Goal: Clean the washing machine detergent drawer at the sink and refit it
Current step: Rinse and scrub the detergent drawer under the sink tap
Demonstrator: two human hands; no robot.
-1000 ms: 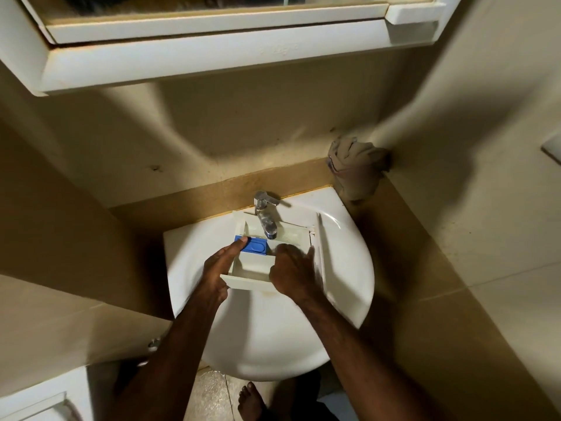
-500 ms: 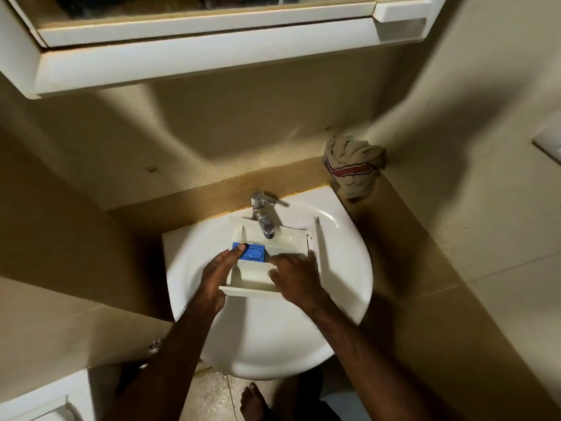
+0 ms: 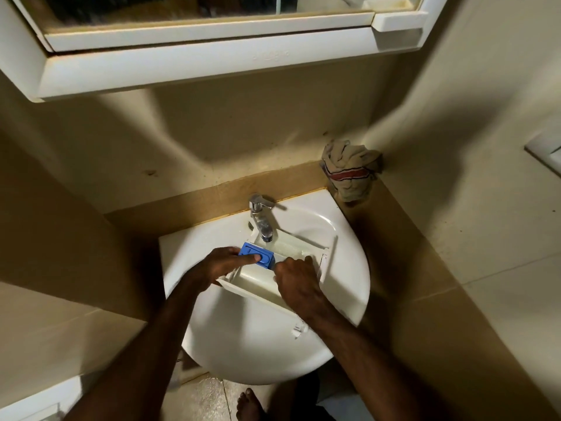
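The white detergent drawer (image 3: 291,253) lies across the white sink (image 3: 252,344), under the chrome tap (image 3: 261,220). Its blue insert (image 3: 261,257) sits at the drawer's left side and looks lifted up from it. My left hand (image 3: 224,264) grips the blue insert, fingers behind it and thumb stretched across its top. My right hand (image 3: 296,282) rests on the drawer's middle with curled fingers over a divider wall; what the fingertips hold is hidden. No water stream is visible.
A crumpled rag (image 3: 349,174) sits on the ledge in the right corner behind the sink. A white mirror cabinet (image 3: 197,65) overhangs above. A white fixture (image 3: 546,150) is on the right wall. My bare foot (image 3: 249,404) stands on the floor below.
The drawer has swung so that its front end points lower right. My left hand went from touching the blue insert to gripping it, and the insert has come up at the left.
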